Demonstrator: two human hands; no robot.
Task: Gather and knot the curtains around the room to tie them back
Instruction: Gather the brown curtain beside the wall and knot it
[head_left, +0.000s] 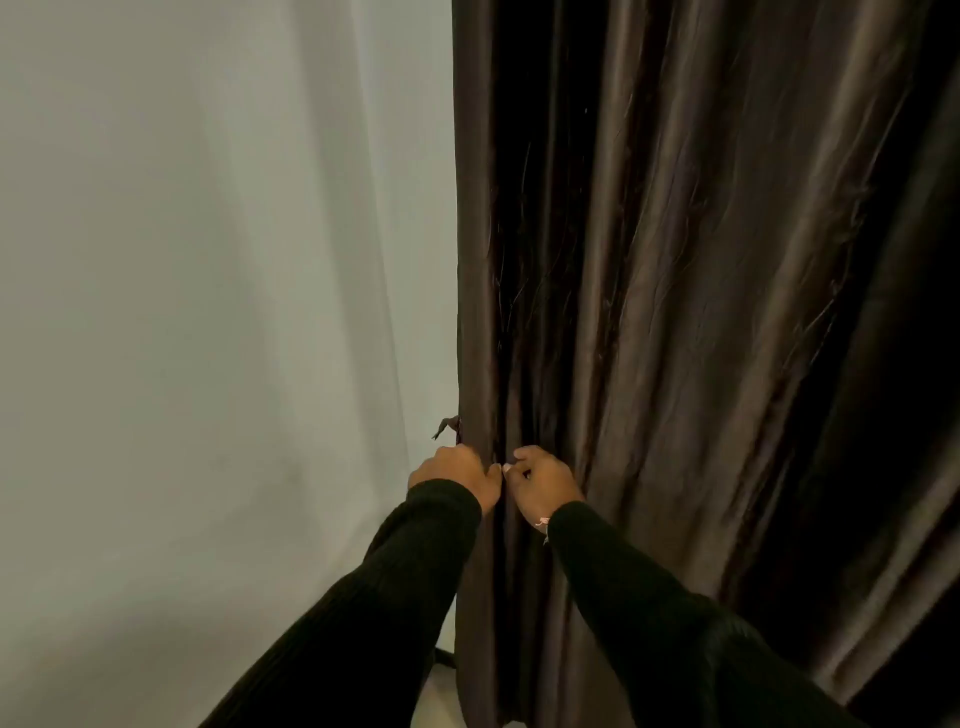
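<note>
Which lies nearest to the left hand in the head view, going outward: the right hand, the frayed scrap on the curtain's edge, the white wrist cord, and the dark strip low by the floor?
From the left hand:
1. Frayed scrap, just above it, and right hand, beside it: too close to call.
2. Wrist cord, at the right cuff.
3. Dark strip, far below.

No readable text, labels, brand names, numbers or signs appear anywhere in this view.
</note>
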